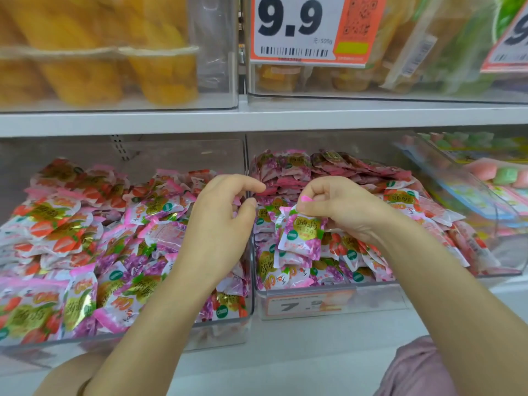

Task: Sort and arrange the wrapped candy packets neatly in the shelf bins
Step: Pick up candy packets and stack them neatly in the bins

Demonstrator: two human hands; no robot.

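Observation:
Two clear plastic bins sit side by side on the lower shelf. The left bin (251, 281) holds a loose heap of strawberry and grape candy packets (85, 238). The right bin (371, 298) holds stacked packets (328, 172), purple ones at the back left. My right hand (343, 210) pinches a purple grape packet (301, 235) by its top edge, hanging over the front of the right bin. My left hand (225, 212) hovers over the divider between the bins, fingers loosely curled, holding nothing.
Above, clear bins hold yellow fruit cups (163, 72) behind a 9.9 price tag (308, 30). A 7.9 tag (305, 305) fronts the right bin. Further right a bin (485, 181) holds pink and green sweets. A white shelf ledge (314, 344) runs below the bins.

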